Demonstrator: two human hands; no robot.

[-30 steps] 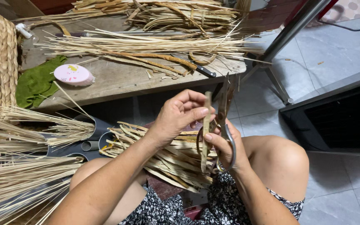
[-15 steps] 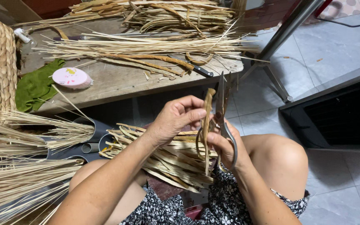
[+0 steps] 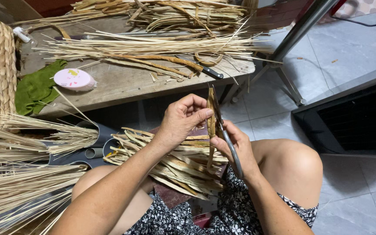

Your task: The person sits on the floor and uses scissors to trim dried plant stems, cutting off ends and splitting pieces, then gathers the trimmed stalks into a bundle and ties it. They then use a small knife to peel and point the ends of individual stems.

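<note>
Pinching a dried reed strip point(image 3: 210, 114) upright with the left hand point(image 3: 182, 119), the person grips grey-handled scissors point(image 3: 228, 138) in the right hand point(image 3: 236, 147), blades against the strip, above a pile of cut strips point(image 3: 170, 161) on the lap.

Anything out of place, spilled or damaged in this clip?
Nothing clearly damaged. One oddity: a black-handled knife lies loose among the straw near the bench's front edge, partly covered. The left hand and right hand hold a strip and scissors.
</note>
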